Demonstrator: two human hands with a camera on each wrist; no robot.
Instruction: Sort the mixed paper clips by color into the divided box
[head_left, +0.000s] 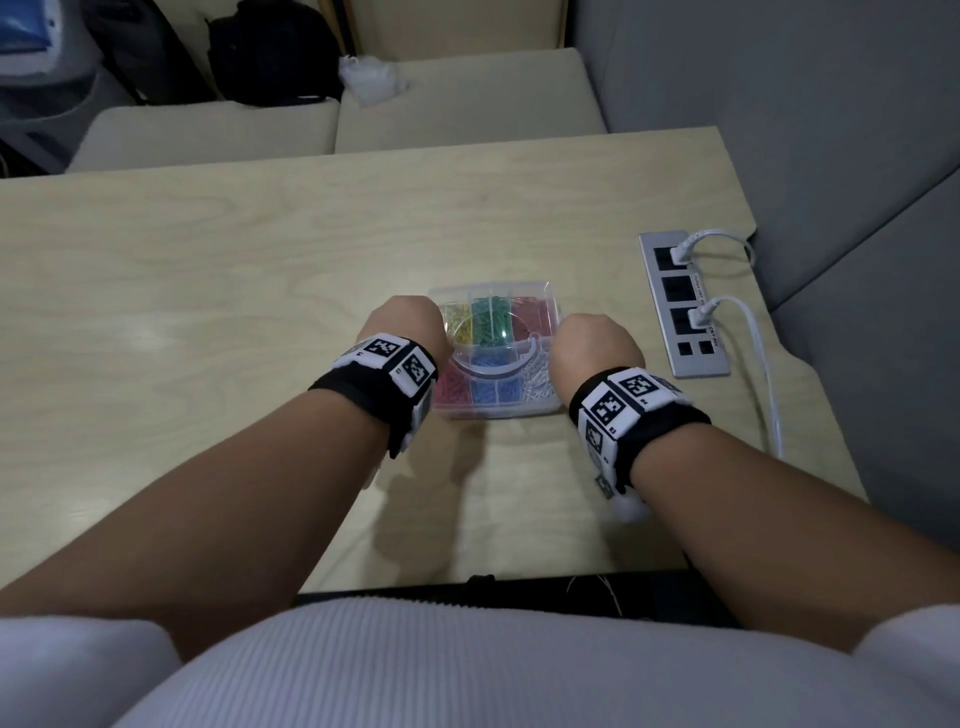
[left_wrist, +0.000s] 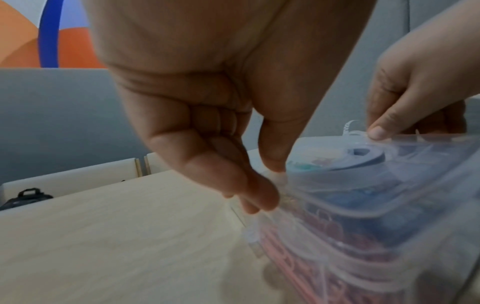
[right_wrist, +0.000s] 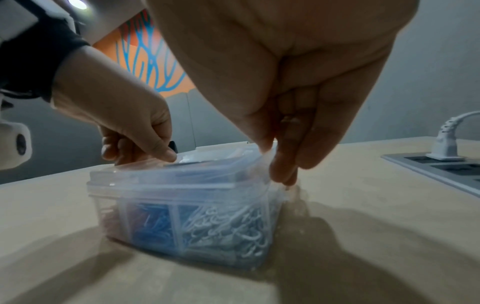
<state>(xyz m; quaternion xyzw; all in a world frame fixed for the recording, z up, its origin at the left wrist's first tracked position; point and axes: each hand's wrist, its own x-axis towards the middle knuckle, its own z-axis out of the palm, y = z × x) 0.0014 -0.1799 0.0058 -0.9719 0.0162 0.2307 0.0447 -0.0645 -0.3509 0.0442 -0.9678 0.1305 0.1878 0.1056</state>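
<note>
Divided box (head_left: 497, 358), lid on, sits mid-surface (head_left: 208, 270), clips sorted by colour inside. Left hand (head_left: 408, 325) pinches the left lid edge; right hand (head_left: 597, 348) pinches the right edge.

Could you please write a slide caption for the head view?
Both hands, left and right, grip the lidded clear box of colour-sorted paper clips.

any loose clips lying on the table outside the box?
No. In the head view every paper clip sits inside the closed divided box; the table around it shows none.
</note>
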